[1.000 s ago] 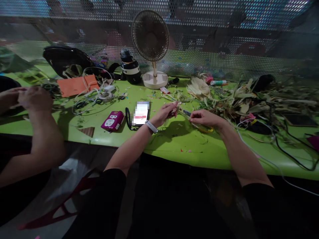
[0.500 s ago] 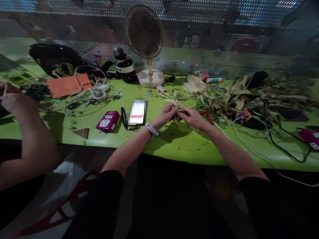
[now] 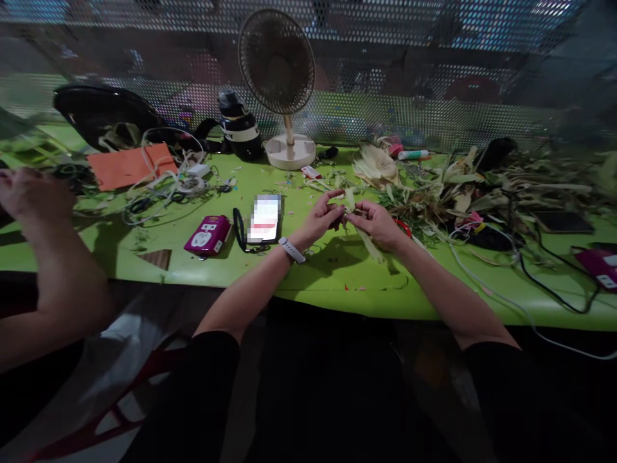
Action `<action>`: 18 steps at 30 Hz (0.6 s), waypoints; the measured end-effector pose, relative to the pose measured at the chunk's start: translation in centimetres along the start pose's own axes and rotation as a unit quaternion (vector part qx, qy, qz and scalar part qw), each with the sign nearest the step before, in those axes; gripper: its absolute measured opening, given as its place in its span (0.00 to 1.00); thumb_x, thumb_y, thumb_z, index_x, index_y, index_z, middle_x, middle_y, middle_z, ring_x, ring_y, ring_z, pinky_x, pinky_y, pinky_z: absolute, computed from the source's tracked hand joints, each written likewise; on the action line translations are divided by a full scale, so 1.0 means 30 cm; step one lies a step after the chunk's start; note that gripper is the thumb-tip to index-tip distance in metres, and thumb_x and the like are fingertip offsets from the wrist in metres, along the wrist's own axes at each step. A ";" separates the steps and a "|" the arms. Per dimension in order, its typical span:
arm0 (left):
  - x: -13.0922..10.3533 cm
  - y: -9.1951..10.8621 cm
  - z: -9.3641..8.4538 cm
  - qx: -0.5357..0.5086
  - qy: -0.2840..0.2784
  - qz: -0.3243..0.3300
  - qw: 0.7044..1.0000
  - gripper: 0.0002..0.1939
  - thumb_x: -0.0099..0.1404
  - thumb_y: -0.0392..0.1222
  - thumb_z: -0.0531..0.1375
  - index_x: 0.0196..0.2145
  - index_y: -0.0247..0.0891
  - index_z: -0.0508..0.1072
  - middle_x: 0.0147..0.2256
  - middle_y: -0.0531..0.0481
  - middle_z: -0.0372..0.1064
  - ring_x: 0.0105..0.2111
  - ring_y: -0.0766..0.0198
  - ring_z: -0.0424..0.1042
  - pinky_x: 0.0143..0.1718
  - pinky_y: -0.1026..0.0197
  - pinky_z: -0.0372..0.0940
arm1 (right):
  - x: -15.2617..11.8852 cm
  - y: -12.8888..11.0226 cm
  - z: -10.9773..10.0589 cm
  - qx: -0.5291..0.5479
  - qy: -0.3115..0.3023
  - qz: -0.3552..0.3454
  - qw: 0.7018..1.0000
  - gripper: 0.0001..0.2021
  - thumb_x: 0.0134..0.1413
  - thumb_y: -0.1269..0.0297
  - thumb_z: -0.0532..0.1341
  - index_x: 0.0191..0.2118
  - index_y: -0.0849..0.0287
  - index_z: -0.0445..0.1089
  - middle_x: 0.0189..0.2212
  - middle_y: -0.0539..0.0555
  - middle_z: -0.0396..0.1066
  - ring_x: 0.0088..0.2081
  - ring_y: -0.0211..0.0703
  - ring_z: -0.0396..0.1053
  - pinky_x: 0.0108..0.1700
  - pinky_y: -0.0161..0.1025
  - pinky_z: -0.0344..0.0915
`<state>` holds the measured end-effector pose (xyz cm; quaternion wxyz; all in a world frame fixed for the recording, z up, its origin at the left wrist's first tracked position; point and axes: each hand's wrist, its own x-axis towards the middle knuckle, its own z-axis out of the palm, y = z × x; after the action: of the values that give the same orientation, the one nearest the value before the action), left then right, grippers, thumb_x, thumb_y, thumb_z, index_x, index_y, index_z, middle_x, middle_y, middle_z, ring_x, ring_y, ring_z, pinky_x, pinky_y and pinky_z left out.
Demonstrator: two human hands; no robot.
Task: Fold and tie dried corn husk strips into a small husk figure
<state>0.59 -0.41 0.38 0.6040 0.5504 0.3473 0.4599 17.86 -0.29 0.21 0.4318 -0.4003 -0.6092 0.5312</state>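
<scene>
Bottle [image 3: 241, 136] lettering looks blurred; right hand [image 3: 380, 226] pinches pale strip [image 3: 370, 246].

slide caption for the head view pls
Left hand and right hand pinch a pale leafy strip above a cluttered green table, a fan behind.

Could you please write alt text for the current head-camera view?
A person's left hand and right hand hold a pale green, husk-like strip over a bright green table. Behind stand a black bottle and a round fan on a white base; pale leafy scraps lie heaped at right.
</scene>
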 end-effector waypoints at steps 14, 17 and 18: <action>0.003 -0.022 -0.012 0.017 -0.029 0.031 0.999 0.18 0.67 0.40 0.60 0.52 0.36 0.63 0.20 0.60 0.65 0.18 0.73 0.57 0.21 0.67 0.49 | -0.006 -0.011 0.004 0.023 0.025 0.042 0.999 0.19 0.35 0.55 0.74 0.30 0.60 0.70 0.21 0.44 0.67 0.21 0.30 0.60 0.23 0.31 0.56; 0.001 -0.019 -0.011 0.005 -0.031 0.028 0.999 0.18 0.66 0.42 0.61 0.50 0.36 0.63 0.20 0.60 0.65 0.17 0.74 0.55 0.20 0.67 0.47 | -0.004 -0.016 0.011 0.051 0.045 0.061 0.996 0.22 0.32 0.53 0.75 0.31 0.60 0.70 0.19 0.43 0.66 0.18 0.29 0.59 0.19 0.30 0.50; 0.000 -0.017 -0.011 0.002 -0.031 0.027 0.999 0.18 0.66 0.43 0.62 0.50 0.36 0.63 0.20 0.60 0.65 0.17 0.74 0.55 0.20 0.67 0.46 | -0.004 -0.018 0.012 0.059 0.051 0.065 0.995 0.23 0.31 0.52 0.75 0.31 0.59 0.70 0.18 0.43 0.66 0.18 0.29 0.58 0.19 0.30 0.48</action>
<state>0.36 -0.27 -0.17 0.6010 0.5748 0.3140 0.4581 17.53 -0.59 0.72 0.4496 -0.4391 -0.5267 0.5723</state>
